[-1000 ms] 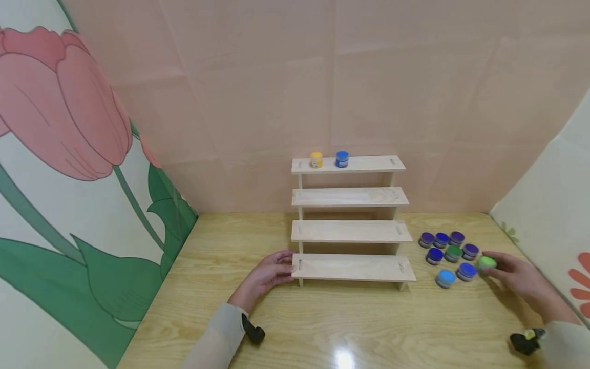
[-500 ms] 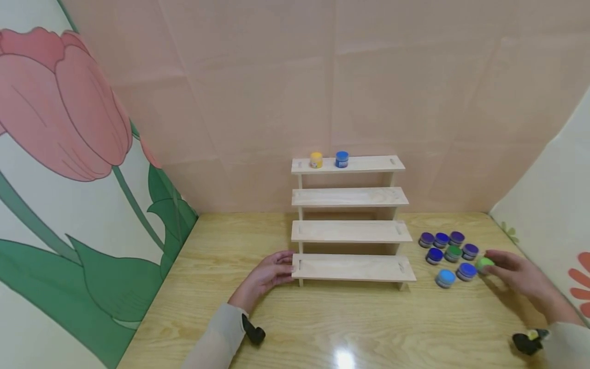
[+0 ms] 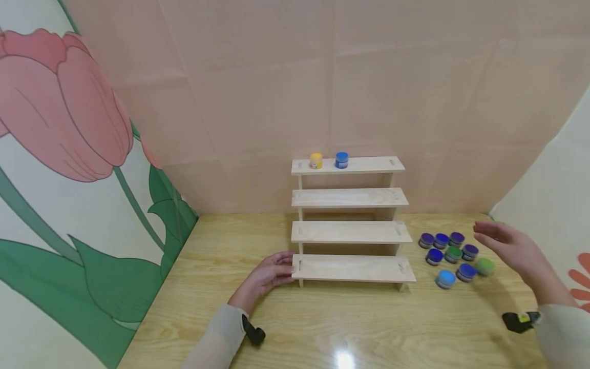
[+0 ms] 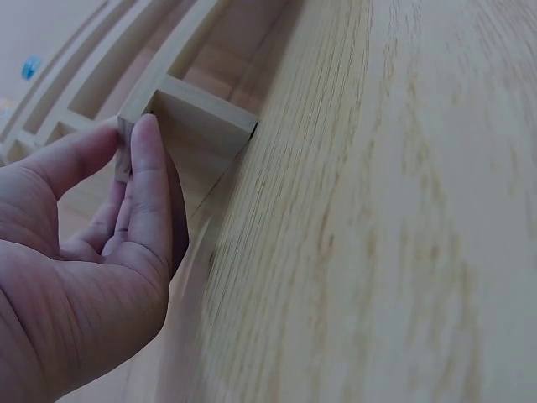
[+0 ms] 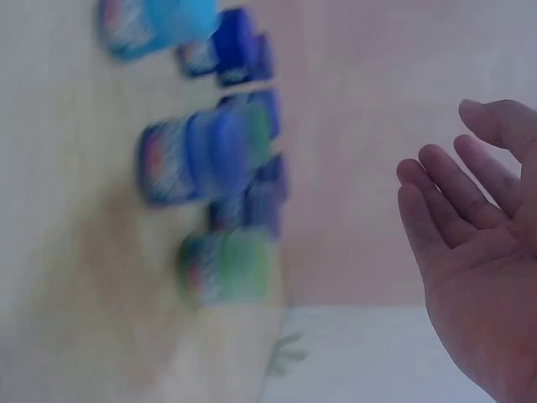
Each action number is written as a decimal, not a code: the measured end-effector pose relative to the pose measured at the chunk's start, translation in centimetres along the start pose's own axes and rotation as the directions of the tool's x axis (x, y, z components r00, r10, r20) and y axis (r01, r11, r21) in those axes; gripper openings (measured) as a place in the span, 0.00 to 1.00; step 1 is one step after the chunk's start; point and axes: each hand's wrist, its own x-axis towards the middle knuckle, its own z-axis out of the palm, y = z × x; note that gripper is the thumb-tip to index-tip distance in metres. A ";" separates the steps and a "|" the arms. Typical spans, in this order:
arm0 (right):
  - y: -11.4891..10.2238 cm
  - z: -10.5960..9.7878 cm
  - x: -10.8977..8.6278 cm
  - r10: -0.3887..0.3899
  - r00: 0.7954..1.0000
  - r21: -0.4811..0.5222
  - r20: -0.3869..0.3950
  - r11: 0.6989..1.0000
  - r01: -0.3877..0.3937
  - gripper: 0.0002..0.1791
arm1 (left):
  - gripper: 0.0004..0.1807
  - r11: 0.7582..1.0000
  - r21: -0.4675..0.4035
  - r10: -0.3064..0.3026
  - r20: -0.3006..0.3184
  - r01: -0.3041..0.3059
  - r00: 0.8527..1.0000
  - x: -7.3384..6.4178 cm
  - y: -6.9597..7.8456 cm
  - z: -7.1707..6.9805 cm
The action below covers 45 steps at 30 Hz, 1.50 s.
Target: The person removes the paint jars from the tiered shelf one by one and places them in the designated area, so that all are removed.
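A four-tier wooden display shelf (image 3: 352, 267) stands on the table. My left hand (image 3: 267, 277) pinches the left end of its lowest board; the left wrist view shows thumb and fingers on either side of the wood. On the top tier sit a yellow paint jar (image 3: 316, 161) and a blue paint jar (image 3: 342, 160). My right hand (image 3: 513, 248) hovers above the right-hand group of jars, holding nothing, its fingers loosely extended. Just below it stands the light green jar (image 3: 485, 266), apart from the fingers. The right wrist view is blurred.
Beside the green jar cluster a light blue jar (image 3: 445, 279), a dark green jar (image 3: 453, 254) and several blue and purple jars. The wooden table (image 3: 369, 323) meets a pink backdrop (image 3: 249, 118) behind the shelf. Floral panels flank both sides.
My right hand has let go of the light green jar and lifted away from it, up and back. That jar stays at the group's right edge. My left hand has not moved.
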 end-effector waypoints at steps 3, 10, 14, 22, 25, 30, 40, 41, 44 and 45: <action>-1.8 -0.1 0.8 -0.010 1.000 -0.012 0.011 1.000 0.010 0.35 | 0.34 1.000 0.001 0.007 0.008 -0.007 1.000 0.0 0.0 0.0; -5.5 -0.3 2.3 -0.025 0.999 -0.027 0.020 0.999 0.025 0.37 | 0.35 1.000 -0.001 -0.001 0.006 0.001 1.000 -0.2 0.1 0.1; -7.8 -0.3 3.2 -0.051 0.999 -0.023 0.013 0.998 0.052 0.35 | 0.35 1.000 0.002 -0.004 0.005 0.004 1.000 -0.2 0.1 0.1; -12.0 -0.3 5.5 -0.091 0.994 -0.031 0.053 0.995 0.092 0.36 | 0.34 1.000 0.024 0.020 0.012 -0.020 1.000 0.0 0.0 0.1; -13.4 -0.2 6.2 -0.113 0.992 -0.021 0.058 0.993 0.114 0.36 | 0.34 1.000 0.022 0.020 0.012 -0.020 1.000 0.0 -0.1 0.0; -15.7 0.1 7.4 -0.161 0.985 0.014 0.062 0.987 0.161 0.34 | 0.34 1.000 0.020 0.020 0.015 -0.021 1.000 0.0 -0.1 0.0; -19.6 0.8 10.0 -0.220 0.973 0.057 0.074 0.975 0.216 0.31 | 0.34 1.000 0.026 0.013 0.001 -0.013 1.000 0.0 -0.1 0.0; -19.9 0.9 10.3 -0.229 0.971 0.068 0.074 0.972 0.224 0.31 | 0.34 1.000 0.022 0.010 -0.002 -0.010 1.000 0.0 0.0 0.0; -20.5 1.5 11.1 -0.248 0.966 0.114 0.067 0.964 0.240 0.30 | 0.34 1.000 0.025 0.010 -0.004 -0.010 1.000 -0.1 0.0 0.1; -20.8 1.7 11.4 -0.255 0.965 0.132 0.063 0.960 0.246 0.30 | 0.34 1.000 0.021 0.006 -0.005 -0.006 1.000 -0.1 0.0 0.1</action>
